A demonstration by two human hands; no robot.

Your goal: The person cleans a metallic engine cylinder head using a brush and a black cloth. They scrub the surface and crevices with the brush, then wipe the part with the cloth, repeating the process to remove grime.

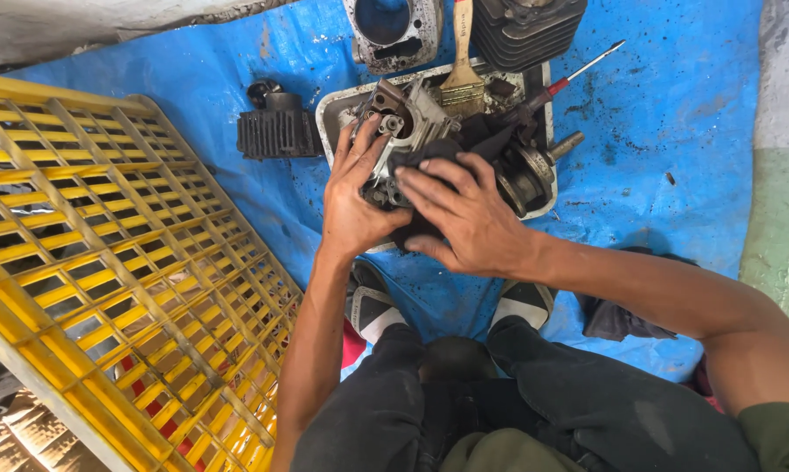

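the left hand (352,205) has its grip closed around a grey metal engine part (403,122), steadying it over a shallow metal tray (337,103); the right hand (464,214) presses a dark rag (464,140) flat against that part, fingers spread, clamping nothing else; by the look of it the wiping is midway: the casting shows bare metal on top, yet grime remains around it; a paintbrush (462,74), a screwdriver (573,79) and a finned cylinder (276,131) lie untouched on the blue tarp (665,131).
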